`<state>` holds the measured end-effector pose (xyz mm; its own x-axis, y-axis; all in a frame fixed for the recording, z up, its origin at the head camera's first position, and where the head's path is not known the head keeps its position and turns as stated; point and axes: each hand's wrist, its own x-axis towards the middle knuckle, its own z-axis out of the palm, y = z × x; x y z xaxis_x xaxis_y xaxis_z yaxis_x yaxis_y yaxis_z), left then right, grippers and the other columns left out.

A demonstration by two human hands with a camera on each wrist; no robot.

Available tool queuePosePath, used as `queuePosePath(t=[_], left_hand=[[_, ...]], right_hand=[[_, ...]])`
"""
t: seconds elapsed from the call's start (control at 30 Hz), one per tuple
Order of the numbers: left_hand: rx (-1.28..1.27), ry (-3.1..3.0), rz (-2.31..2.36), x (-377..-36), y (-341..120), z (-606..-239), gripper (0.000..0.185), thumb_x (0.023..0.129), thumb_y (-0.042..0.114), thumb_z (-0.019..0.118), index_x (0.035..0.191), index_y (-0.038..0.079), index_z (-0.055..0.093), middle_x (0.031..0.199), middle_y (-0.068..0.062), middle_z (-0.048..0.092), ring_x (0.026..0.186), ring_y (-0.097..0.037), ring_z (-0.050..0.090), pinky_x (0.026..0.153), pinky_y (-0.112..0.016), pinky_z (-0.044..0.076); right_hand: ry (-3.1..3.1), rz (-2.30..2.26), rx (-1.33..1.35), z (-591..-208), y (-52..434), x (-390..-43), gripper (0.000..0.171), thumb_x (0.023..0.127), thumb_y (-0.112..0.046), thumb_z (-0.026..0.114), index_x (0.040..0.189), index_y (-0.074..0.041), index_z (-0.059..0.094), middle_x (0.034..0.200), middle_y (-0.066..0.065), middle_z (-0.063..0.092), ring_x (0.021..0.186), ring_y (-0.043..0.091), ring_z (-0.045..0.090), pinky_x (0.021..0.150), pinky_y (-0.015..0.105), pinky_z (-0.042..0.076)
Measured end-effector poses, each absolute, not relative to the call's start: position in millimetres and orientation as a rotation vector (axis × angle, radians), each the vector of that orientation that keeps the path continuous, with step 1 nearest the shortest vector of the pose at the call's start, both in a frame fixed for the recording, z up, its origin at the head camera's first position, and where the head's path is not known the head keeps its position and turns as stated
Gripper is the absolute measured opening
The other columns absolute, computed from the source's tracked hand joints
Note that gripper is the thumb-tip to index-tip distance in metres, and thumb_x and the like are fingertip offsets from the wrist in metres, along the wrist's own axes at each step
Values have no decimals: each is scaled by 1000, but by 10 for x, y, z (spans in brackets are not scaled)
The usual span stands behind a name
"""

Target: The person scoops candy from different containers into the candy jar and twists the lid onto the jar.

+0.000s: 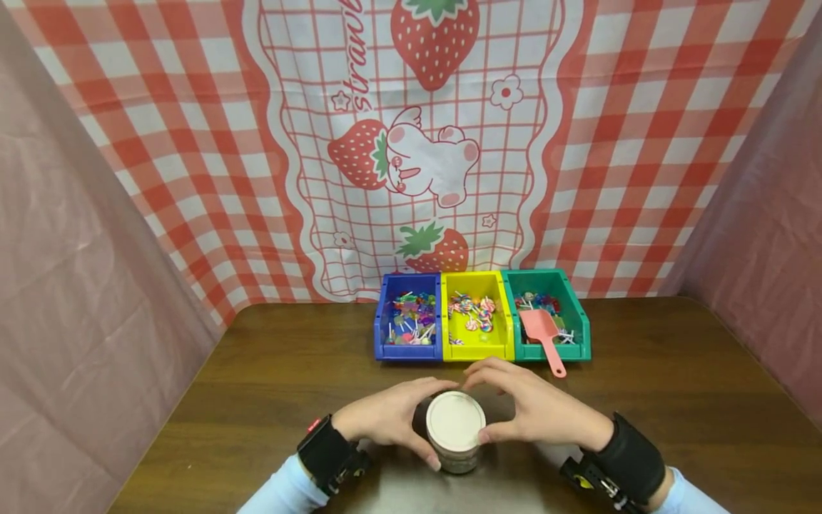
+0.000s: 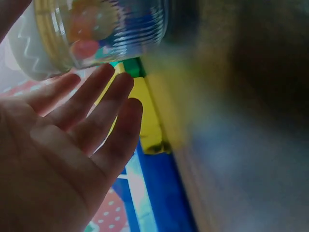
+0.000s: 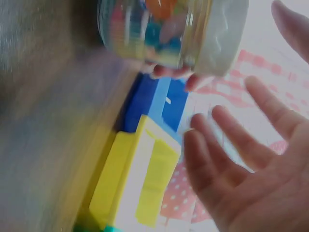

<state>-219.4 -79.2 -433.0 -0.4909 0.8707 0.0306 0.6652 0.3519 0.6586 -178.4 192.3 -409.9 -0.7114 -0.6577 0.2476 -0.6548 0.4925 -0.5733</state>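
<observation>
A clear glass jar [image 1: 458, 462] with a whitish lid [image 1: 455, 421] stands upright on the table near its front. Through its side, colourful round pieces show in the left wrist view, where the jar [image 2: 113, 29] looks ribbed toward its base. My left hand [image 1: 388, 415] is at the jar's left, fingers extended behind it and thumb in front. From the right, my right hand [image 1: 536, 408] arches loosely about the jar, its thumb close to the lid's edge. In the right wrist view, the right fingers [image 3: 241, 130] spread apart from the glass. Whether either thumb touches cannot be told.
Behind the jar, blue [image 1: 409, 353], yellow [image 1: 478, 353] and green bins [image 1: 581, 335] stand side by side, holding small colourful pieces and tiny lollipops. A pink scoop [image 1: 542, 328] leans over the green bin's front. A strawberry-print cloth [image 1: 437, 143] hangs behind the wooden table [image 1: 270, 400].
</observation>
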Motion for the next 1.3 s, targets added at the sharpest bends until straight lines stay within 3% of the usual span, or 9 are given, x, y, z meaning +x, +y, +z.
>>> queuePosePath(t=[0.17, 0.37, 0.5, 0.63, 0.87, 1.13, 1.3], left_hand=[[1395, 2265, 916, -2207, -751, -4407, 83, 68, 38, 93, 138, 17, 53, 128, 11, 58, 116, -1, 52, 101, -25, 40], [1401, 2282, 920, -2209, -734, -4429, 79, 68, 39, 93, 134, 19, 55, 123, 13, 60, 111, 0, 54, 97, -23, 42], [1378, 2298, 908, -2207, -732, -4435, 74, 68, 40, 93, 129, 19, 58, 117, 14, 60, 105, 1, 56, 92, -21, 44], [1370, 2331, 888, -2202, -733, -4442, 72, 67, 42, 93, 126, 19, 59, 112, 16, 60, 101, 1, 56, 88, -20, 45], [1353, 2372, 871, -2186, -729, -4432, 71, 67, 44, 92, 125, 21, 60, 111, 16, 59, 100, 1, 56, 87, -20, 45], [1339, 2375, 869, -2180, -725, -4427, 70, 67, 45, 92, 125, 22, 61, 112, 16, 59, 100, 2, 56, 87, -20, 45], [1338, 2388, 862, -2176, -724, -4422, 71, 67, 46, 92, 126, 21, 61, 111, 16, 59, 100, 1, 56, 87, -21, 45]], right_hand=[[2701, -1085, -1325, -4124, 1807, -1707, 42, 82, -46, 80, 115, -25, 64, 129, -2, 57, 114, 15, 55, 93, 38, 49], [2732, -1038, -1296, -4133, 1769, -1653, 30, 83, -49, 78, 101, -29, 65, 131, -1, 57, 112, 16, 56, 92, 38, 50], [2700, -1017, -1313, -4130, 1783, -1646, 18, 86, -43, 78, 90, -32, 64, 132, -2, 58, 112, 17, 58, 92, 38, 50], [2660, -981, -1352, -4124, 1797, -1643, 9, 89, -37, 76, 93, -32, 68, 136, -2, 57, 117, 18, 58, 94, 39, 49], [2716, -909, -1358, -4114, 1781, -1651, 18, 89, -37, 76, 104, -28, 77, 137, -3, 58, 120, 17, 54, 95, 42, 48], [2843, -904, -1310, -4136, 1730, -1598, 19, 84, -44, 79, 97, -29, 79, 128, -6, 62, 111, 14, 55, 89, 39, 49], [2922, -849, -1192, -4100, 1670, -1524, 24, 84, -55, 74, 92, -32, 77, 121, -9, 61, 104, 12, 53, 85, 36, 50]])
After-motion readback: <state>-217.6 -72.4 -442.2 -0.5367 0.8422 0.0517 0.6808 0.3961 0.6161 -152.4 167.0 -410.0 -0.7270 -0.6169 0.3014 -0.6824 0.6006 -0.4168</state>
